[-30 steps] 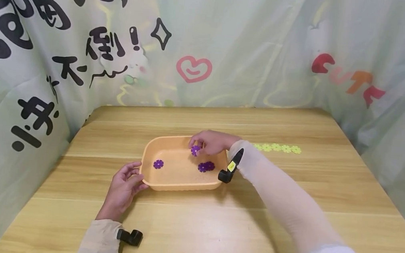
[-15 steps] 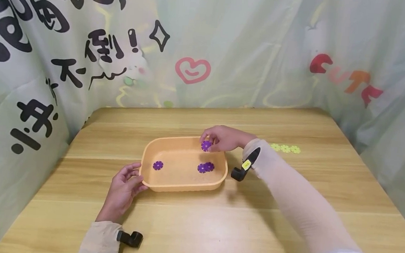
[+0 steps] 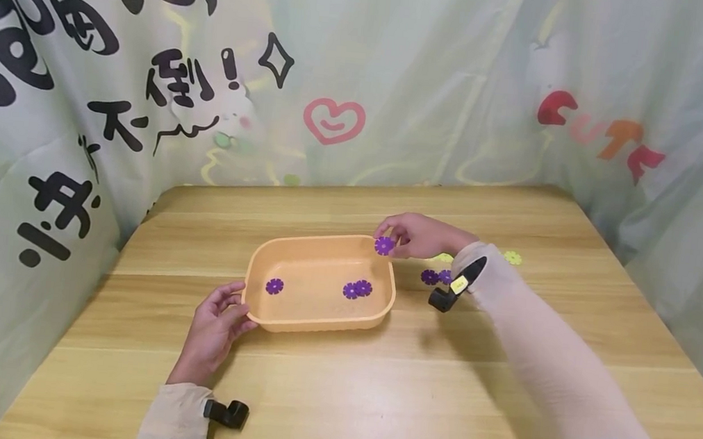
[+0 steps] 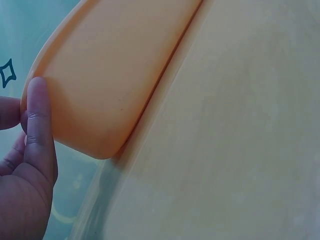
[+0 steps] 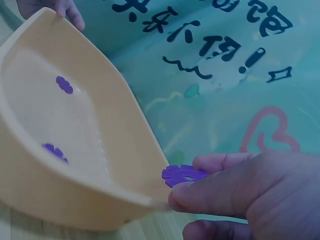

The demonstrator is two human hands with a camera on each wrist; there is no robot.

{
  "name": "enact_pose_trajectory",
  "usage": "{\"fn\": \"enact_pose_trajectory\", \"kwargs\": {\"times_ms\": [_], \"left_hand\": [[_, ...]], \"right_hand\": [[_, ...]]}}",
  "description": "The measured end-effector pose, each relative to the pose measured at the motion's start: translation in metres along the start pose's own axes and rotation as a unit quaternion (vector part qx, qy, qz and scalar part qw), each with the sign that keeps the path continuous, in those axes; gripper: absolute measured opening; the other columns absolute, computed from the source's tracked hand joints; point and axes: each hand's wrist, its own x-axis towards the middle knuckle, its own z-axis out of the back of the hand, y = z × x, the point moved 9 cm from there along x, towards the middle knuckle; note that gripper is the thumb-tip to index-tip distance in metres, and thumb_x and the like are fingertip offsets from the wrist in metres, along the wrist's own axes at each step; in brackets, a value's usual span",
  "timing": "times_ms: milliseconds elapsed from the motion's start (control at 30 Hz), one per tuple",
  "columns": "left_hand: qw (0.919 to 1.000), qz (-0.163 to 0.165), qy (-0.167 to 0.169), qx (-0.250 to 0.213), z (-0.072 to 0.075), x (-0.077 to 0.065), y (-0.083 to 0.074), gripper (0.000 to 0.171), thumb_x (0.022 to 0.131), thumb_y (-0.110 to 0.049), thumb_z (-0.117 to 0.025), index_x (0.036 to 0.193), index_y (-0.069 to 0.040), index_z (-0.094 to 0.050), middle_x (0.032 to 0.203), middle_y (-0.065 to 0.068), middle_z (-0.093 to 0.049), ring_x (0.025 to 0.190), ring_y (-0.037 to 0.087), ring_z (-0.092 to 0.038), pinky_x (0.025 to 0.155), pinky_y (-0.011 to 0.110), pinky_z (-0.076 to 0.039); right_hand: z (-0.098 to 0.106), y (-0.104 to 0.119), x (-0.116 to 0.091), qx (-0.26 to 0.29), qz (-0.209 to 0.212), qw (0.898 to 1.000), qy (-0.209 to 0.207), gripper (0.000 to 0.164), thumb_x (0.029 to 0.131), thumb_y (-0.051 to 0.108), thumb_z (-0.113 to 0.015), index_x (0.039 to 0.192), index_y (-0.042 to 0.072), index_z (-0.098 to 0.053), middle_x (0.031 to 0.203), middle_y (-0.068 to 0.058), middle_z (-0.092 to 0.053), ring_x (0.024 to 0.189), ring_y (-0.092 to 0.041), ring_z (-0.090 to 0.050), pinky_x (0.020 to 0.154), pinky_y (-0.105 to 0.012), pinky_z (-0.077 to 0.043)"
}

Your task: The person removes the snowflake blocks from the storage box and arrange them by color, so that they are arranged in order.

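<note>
In the head view, my right hand (image 3: 423, 237) pinches a purple flower-shaped disc (image 3: 383, 246) over the back right corner of an orange plastic tray (image 3: 317, 327). Thumb and fingertip grip the disc's edge in the right wrist view, close by the tray's rim. Inside the tray lie one purple disc (image 3: 274, 287) at the left and two overlapping purple discs (image 3: 357, 290) at the right. My left hand (image 3: 213, 329) holds the tray's left end; the left wrist view shows the thumb (image 4: 39, 120) against the outer wall and fingers around the rim.
Right of the tray, purple discs (image 3: 429, 277) lie on the wooden table (image 3: 336, 399), partly covered by my right wrist. Behind them a yellow flower disc (image 3: 513, 258) and part of another show past my arm. A printed curtain (image 3: 439, 81) hangs behind the table.
My right hand has carried the purple disc rightward and back, from above the tray's inside to its far right corner. Purple discs on the table have come into view. The left hand stays put.
</note>
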Motion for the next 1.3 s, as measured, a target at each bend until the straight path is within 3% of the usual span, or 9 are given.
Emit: {"fn": "enact_pose_trajectory", "kwargs": {"times_ms": [533, 1000, 1300], "left_hand": [[1.0000, -0.001, -0.002, -0.004, 0.001, 0.000, 0.000, 0.042, 0.092, 0.011, -0.050, 0.131, 0.001, -0.042, 0.098, 0.005, -0.046, 0.072, 0.011, -0.058, 0.067, 0.023, -0.060], [1.0000, -0.005, 0.003, -0.003, 0.000, 0.000, 0.000, 0.041, 0.092, 0.011, -0.050, 0.132, 0.002, -0.042, 0.098, 0.006, -0.045, 0.072, 0.011, -0.057, 0.066, 0.023, -0.060], [1.0000, -0.004, -0.002, -0.005, 0.000, 0.001, 0.000, 0.041, 0.093, 0.011, -0.049, 0.132, 0.002, -0.042, 0.099, 0.006, -0.046, 0.072, 0.010, -0.058, 0.066, 0.023, -0.060]], "right_hand": [[0.015, -0.040, -0.034, 0.017, -0.035, 0.998, -0.041, 0.036, 0.087, 0.000, -0.067, 0.122, 0.001, -0.058, 0.095, -0.010, -0.065, 0.080, -0.025, -0.061, 0.071, -0.034, -0.056], [0.022, -0.070, -0.064, 0.039, -0.038, 0.997, -0.060, 0.034, 0.086, -0.006, -0.063, 0.120, -0.004, -0.056, 0.088, -0.013, -0.064, 0.066, -0.021, -0.056, 0.054, -0.025, -0.048], [0.023, -0.087, -0.083, 0.032, -0.056, 0.995, -0.072, 0.035, 0.086, -0.002, -0.067, 0.119, -0.002, -0.056, 0.089, -0.013, -0.063, 0.072, -0.024, -0.058, 0.059, -0.027, -0.050]]}}
